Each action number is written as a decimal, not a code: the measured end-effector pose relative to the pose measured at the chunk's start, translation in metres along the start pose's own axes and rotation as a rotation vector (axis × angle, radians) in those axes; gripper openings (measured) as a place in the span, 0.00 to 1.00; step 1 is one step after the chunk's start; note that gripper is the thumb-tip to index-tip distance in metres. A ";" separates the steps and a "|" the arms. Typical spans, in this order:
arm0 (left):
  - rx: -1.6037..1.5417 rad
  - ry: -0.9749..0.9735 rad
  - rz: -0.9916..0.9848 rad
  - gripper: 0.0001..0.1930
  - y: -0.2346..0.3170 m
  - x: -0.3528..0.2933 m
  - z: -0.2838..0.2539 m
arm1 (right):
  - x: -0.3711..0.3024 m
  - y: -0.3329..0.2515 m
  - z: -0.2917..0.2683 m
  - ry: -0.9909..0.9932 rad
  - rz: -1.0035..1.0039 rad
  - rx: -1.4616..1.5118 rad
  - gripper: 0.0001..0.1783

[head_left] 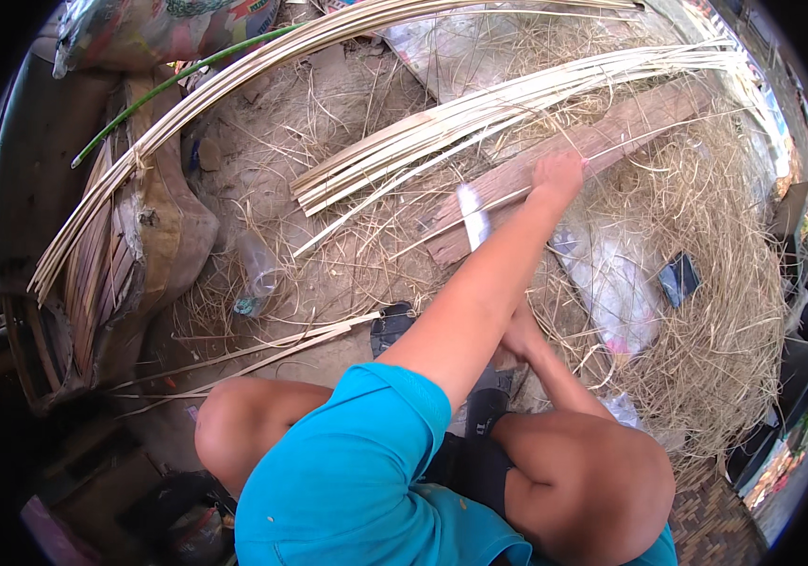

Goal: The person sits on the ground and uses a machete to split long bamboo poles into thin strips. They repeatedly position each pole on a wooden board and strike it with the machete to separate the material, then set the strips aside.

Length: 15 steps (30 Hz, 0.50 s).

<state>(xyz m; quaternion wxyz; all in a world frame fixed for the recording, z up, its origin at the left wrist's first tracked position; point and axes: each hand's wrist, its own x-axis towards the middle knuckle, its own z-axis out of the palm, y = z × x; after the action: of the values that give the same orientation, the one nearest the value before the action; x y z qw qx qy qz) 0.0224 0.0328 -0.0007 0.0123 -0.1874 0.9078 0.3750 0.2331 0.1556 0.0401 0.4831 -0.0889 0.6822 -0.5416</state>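
My left hand (559, 179) reaches far forward, its fingers closed on a thin bamboo strip (644, 139) that lies along a brown wooden plank (517, 179). Under my left forearm, my right hand (520, 332) is closed and partly covered. A knife's bright blade (473, 215), slightly blurred, shows on the other side of that forearm, resting over or just above the strip and the plank. Its handle is hidden, but it lines up with my right hand. Just beyond the plank lies a bundle of pale split bamboo strips (404, 141).
Longer strips (187, 113) and a green stalk (187, 71) lean over a worn brown seat-like object (173, 222) at left. A clear plastic cup (258, 264) lies on the ground. Shavings (715, 321) heap at right around a dark blue packet (679, 279). Loose strips (262, 354) lie beside my knee.
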 end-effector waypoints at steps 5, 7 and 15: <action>0.086 -0.053 0.144 0.20 -0.007 -0.007 -0.005 | 0.016 -0.006 -0.017 -0.282 0.039 -0.015 0.13; 0.081 -0.067 0.092 0.19 0.000 -0.010 -0.002 | 0.013 -0.014 -0.024 -0.296 0.050 -0.021 0.13; 0.055 -0.059 0.085 0.21 -0.006 -0.018 -0.012 | 0.015 -0.040 -0.010 -0.173 0.000 -0.203 0.16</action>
<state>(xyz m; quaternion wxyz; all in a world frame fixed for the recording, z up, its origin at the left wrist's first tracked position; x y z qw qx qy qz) 0.0423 0.0261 0.0066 0.0284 -0.1372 0.9242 0.3554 0.2021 0.1366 0.0640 0.5287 -0.1835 0.6892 -0.4602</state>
